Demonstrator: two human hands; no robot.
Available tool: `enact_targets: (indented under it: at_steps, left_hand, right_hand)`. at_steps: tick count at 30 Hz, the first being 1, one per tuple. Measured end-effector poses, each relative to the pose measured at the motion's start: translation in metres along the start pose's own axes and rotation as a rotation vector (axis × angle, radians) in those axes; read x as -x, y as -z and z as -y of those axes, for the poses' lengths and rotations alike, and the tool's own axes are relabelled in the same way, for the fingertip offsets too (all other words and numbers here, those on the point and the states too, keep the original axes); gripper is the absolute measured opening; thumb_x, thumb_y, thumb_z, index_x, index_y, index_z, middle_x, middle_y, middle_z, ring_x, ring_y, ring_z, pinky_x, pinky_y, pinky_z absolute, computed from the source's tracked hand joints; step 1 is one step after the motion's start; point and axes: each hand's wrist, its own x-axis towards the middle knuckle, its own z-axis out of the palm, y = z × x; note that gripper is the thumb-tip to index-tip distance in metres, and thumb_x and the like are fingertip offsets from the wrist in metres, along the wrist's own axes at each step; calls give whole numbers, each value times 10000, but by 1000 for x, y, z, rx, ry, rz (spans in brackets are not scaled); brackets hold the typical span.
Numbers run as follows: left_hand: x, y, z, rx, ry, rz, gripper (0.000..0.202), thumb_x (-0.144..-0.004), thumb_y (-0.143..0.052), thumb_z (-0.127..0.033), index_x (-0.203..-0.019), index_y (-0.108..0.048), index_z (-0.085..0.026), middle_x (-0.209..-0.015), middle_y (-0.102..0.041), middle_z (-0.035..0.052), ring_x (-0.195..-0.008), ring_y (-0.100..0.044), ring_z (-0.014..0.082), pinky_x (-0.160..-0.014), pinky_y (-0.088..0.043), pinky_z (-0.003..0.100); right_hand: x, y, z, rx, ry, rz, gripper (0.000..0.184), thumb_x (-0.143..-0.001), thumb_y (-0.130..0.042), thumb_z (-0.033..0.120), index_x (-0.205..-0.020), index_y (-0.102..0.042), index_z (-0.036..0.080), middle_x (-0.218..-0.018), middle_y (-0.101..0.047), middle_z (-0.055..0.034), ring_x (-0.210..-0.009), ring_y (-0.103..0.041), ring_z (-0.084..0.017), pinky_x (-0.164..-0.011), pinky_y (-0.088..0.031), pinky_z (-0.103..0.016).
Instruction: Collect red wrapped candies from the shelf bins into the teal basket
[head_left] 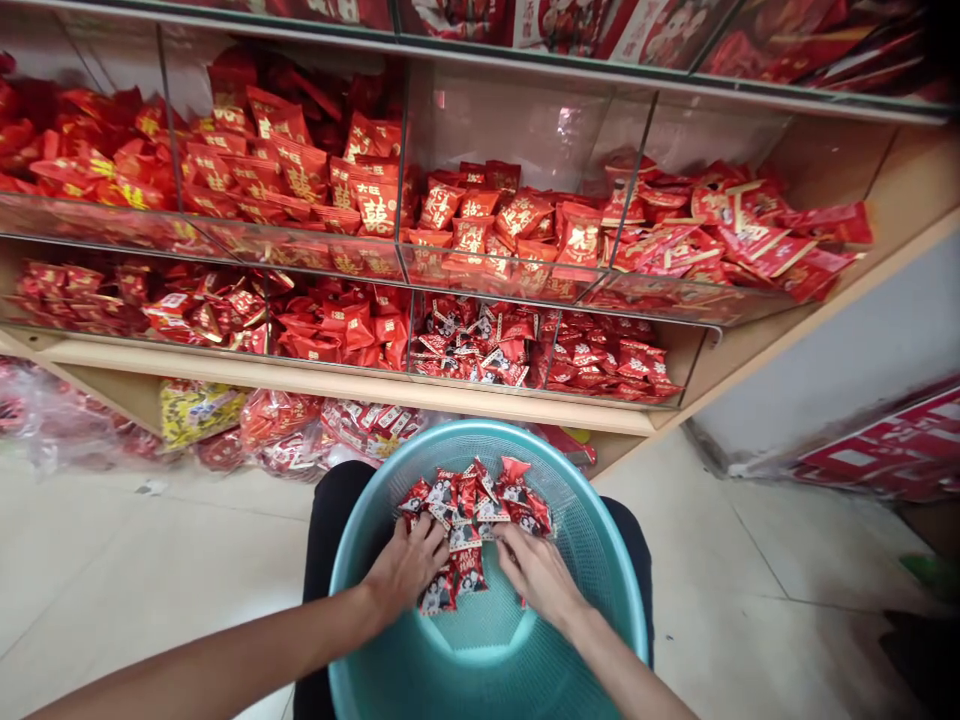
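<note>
A teal plastic basket (600, 560) rests on my lap and holds a pile of small red wrapped candies (480, 497). My left hand (405, 565) lies on the left side of the pile, fingers curled round several candies. My right hand (536, 570) presses on the pile's right side, fingers bent over the wrappers. Both hands meet near the middle of the basket.
Clear-fronted shelf bins (480, 270) ahead are full of red candy packets, divided into several compartments on two levels. Bags of sweets (285, 425) lie under the wooden shelf (345, 385). Pale tiled floor (750, 560) spreads to both sides; red boxes (892, 450) stand at the right.
</note>
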Motion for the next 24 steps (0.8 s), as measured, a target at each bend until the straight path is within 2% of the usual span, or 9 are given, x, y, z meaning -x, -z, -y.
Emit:
enact_targets:
  at_steps: [4,8,9,12,13,15,19,21,24]
  left_hand:
    - [-3,12,8,2,-73,92,548,-741,-620,-315,-1245,-490,-144,-1226,-479,167,-1151,-382,343,-878,-404,533]
    - [-6,12,6,6,-98,173,781,-593,-759,-323,-1283,-441,-141,-1288,-426,175,-1160,-361,363,-837,-443,553]
    - [-7,12,4,12,-84,187,730,-615,-746,-290,-1269,-455,-147,-1290,-426,172,-1158,-368,359,-806,-466,539]
    - [-9,16,3,44,-40,195,355,-793,-547,-170,-1148,-550,-157,-1217,-484,158,-1099,-441,322,-696,-515,467]
    - [-10,18,3,55,-41,197,317,-809,-510,-148,-1120,-567,-154,-1185,-502,156,-1077,-459,316,-677,-518,455]
    - [-10,25,7,73,-70,224,367,-762,-580,-175,-1128,-560,-144,-1156,-514,159,-1061,-469,321,-676,-517,454]
    - [-9,44,19,120,-114,319,659,-575,-758,-235,-1183,-527,-128,-1192,-503,174,-1090,-451,335,-734,-505,439]
    - [-9,57,28,197,-144,323,556,-595,-736,-267,-1110,-580,-128,-1144,-539,158,-1065,-474,317,-775,-484,413]
    - [-15,79,44,368,-214,300,248,-658,-665,-281,-867,-643,-149,-933,-599,78,-920,-539,238,-799,-448,338]
  right_hand:
    - [-5,4,4,21,-54,6,268,-921,-294,228,-1085,-506,227,-1011,-660,-40,-822,-648,-171,-748,-443,-270]
    - [-9,4,24,111,-196,130,216,-900,-353,276,-1050,-492,207,-916,-677,-69,-736,-655,-196,-651,-427,-269]
    - [-11,1,30,139,-228,171,225,-885,-391,313,-1051,-487,194,-899,-678,-88,-740,-656,-218,-642,-427,-282]
    - [-17,-13,46,198,-301,263,383,-813,-509,422,-1085,-459,157,-906,-673,-148,-828,-649,-301,-679,-439,-346]
    - [-19,-18,49,211,-323,281,424,-788,-542,428,-1096,-450,151,-933,-668,-162,-864,-642,-319,-701,-441,-364]
    - [-23,-26,51,219,-367,299,444,-756,-589,388,-1101,-439,152,-996,-654,-175,-916,-629,-328,-733,-441,-378]
    - [-24,-34,46,176,-402,302,415,-746,-580,285,-1110,-421,165,-1001,-654,-160,-940,-628,-302,-733,-441,-354]
    - [-24,-35,42,159,-416,308,407,-741,-566,269,-1108,-421,167,-972,-659,-159,-924,-634,-300,-717,-440,-351]
    - [-24,-35,41,142,-420,300,422,-713,-570,239,-1101,-425,154,-972,-656,-180,-912,-636,-315,-709,-441,-361]
